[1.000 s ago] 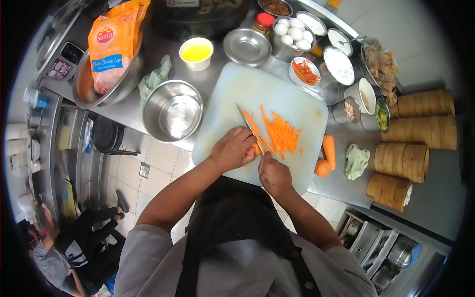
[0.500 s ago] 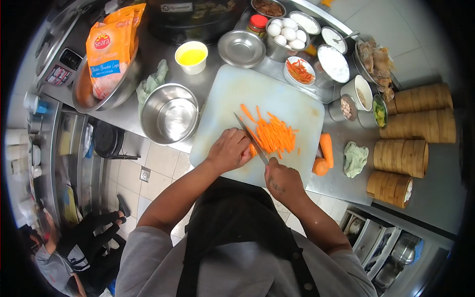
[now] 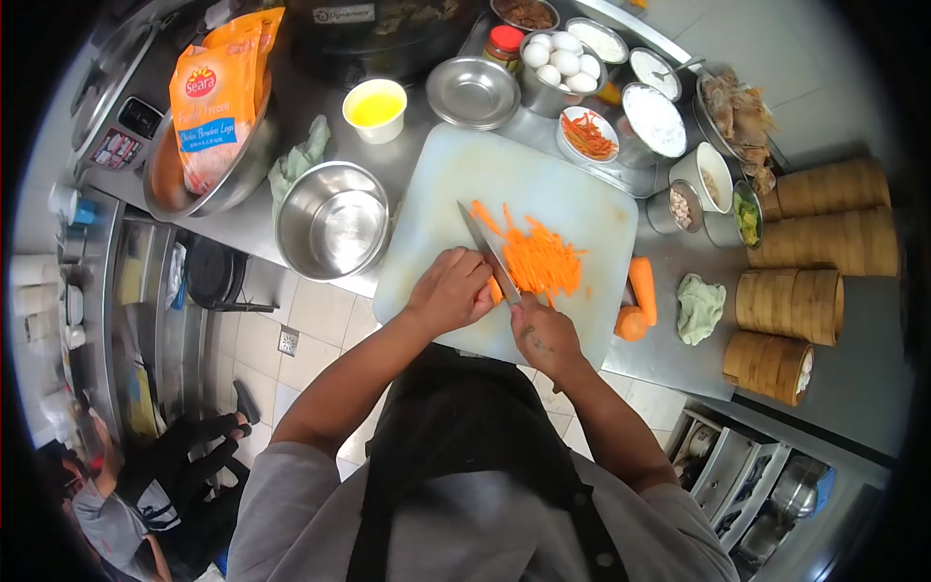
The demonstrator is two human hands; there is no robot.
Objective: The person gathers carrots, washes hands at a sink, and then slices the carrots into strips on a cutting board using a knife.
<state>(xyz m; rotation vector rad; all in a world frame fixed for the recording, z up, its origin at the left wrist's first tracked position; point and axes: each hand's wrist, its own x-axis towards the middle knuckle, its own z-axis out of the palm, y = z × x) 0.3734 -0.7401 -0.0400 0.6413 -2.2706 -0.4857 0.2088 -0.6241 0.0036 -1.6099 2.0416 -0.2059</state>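
My right hand (image 3: 543,335) grips the handle of a kitchen knife (image 3: 485,242), its blade pointing away from me over the cutting board (image 3: 446,184). Bent fingers of my left hand (image 3: 453,291) press a piece of carrot (image 3: 497,290) against the board, close beside the blade. Most of that piece is hidden by the fingers and the knife. A pile of carrot strips (image 3: 543,260) lies just right of the blade. Off the board's right edge are a long peeled carrot (image 3: 642,289) and a shorter carrot piece (image 3: 630,323).
A steel pot (image 3: 333,223) stands left of the board. Behind are a tub of yellow liquid (image 3: 374,110), steel plates (image 3: 473,92) and a bowl of eggs (image 3: 562,63). Bamboo steamers (image 3: 790,306) and a green cloth (image 3: 700,308) lie right. Another person (image 3: 126,504) is at lower left.
My right hand and the knife have shifted slightly forward and left, bringing the blade closer to my left hand. The left hand still presses the carrot piece.
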